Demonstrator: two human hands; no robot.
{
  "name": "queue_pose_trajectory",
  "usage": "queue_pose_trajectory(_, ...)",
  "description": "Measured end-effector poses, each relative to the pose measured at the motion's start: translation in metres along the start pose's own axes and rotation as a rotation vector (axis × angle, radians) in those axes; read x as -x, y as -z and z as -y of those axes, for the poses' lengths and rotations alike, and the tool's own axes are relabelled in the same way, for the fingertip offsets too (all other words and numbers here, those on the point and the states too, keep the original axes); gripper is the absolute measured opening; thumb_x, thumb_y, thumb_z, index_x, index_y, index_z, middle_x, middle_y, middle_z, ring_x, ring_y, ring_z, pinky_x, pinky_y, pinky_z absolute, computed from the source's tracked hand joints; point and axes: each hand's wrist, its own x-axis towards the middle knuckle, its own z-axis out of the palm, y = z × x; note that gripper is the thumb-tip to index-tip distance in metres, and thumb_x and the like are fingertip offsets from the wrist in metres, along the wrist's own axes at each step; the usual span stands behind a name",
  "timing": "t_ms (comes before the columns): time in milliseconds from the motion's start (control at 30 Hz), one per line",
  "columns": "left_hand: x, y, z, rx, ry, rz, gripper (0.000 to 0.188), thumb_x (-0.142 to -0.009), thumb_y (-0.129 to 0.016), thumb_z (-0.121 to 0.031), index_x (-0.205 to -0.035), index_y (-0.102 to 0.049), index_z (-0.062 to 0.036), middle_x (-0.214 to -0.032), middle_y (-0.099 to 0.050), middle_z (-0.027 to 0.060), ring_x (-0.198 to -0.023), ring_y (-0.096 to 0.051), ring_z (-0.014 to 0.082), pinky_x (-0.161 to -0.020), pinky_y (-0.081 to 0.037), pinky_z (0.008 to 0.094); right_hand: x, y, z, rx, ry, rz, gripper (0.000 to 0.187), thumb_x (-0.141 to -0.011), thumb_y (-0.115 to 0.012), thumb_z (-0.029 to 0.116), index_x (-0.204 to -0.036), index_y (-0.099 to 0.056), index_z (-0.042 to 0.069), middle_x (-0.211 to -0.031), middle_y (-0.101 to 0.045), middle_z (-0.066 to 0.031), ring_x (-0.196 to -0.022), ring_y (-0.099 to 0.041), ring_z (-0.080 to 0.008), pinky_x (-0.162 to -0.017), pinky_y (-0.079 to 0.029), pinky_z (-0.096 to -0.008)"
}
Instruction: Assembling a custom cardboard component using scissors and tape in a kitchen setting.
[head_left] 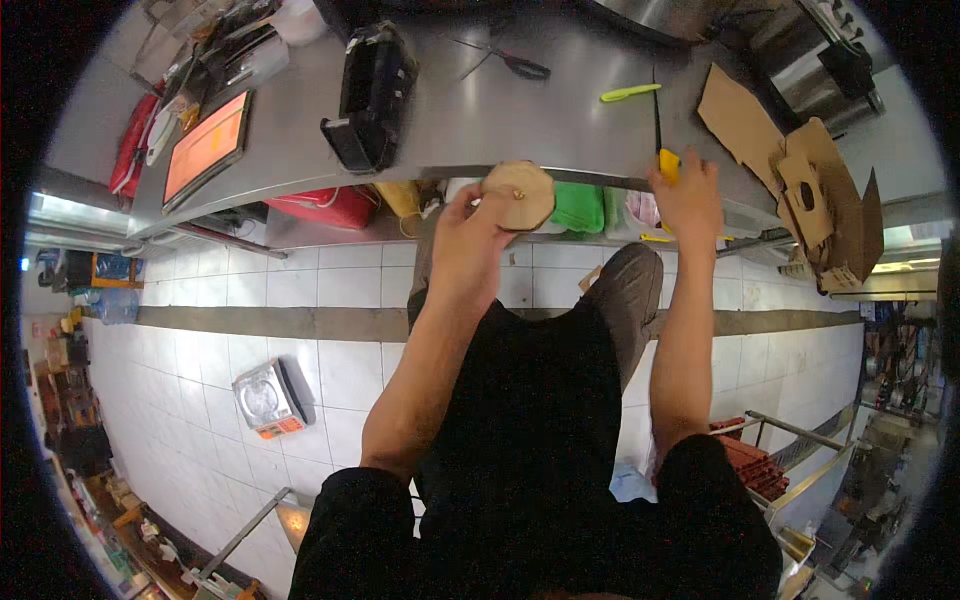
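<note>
My left hand (472, 245) is closed on a light brown cardboard disc (530, 197) with an uneven, many-sided rim. A small fastener-like piece shows at its middle, by my fingertips. The disc is held up just in front of the metal table's near edge. Over that same edge, farther right, my right hand (690, 200) grips a small yellow object (669, 163); most of it is hidden by the fingers, so its kind cannot be made out. Beyond, a lime-green pen-shaped tool (630, 92) and dark-handled scissors (525, 67) lie on the steel tabletop (470, 125).
A black device (370, 100) and a tablet (207, 148) stand on the table's left. Cut cardboard (815, 190) leans over its right end. Under the table are a red bag (325, 205) and green package (578, 207). A scale (268, 398) sits on the tiled floor.
</note>
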Motion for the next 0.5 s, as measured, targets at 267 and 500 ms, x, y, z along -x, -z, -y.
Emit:
queue_pose_trajectory(267,0.017,0.001,0.000,0.173,0.187,0.211,0.036,-0.094,-0.060,-0.011,-0.125,-0.052,0.0058,-0.120,-0.060,0.0115,-0.107,-0.060,0.0205,-0.100,-0.045,0.0379,-0.028,-0.008,-0.050,-0.122,-0.126,0.400,0.059,-0.086,-0.058,0.032,-0.135,-0.047,-0.001,-0.119,-0.060,-0.0305,-0.111,-0.057,-0.0462,-0.096,-0.044,-0.0498)
queue_pose_trajectory(500,0.021,-0.007,0.001,0.089,0.122,0.123,0.034,-0.097,-0.059,-0.020,-0.124,-0.057,0.0016,-0.118,-0.063,0.0104,-0.109,-0.062,0.0196,-0.094,-0.051,0.0340,0.059,0.090,0.008,-0.440,-0.278,0.302,0.043,-0.098,-0.048,0.015,-0.140,-0.047,0.007,-0.119,-0.062,-0.0276,-0.109,-0.064,-0.0335,-0.089,-0.049,-0.0392)
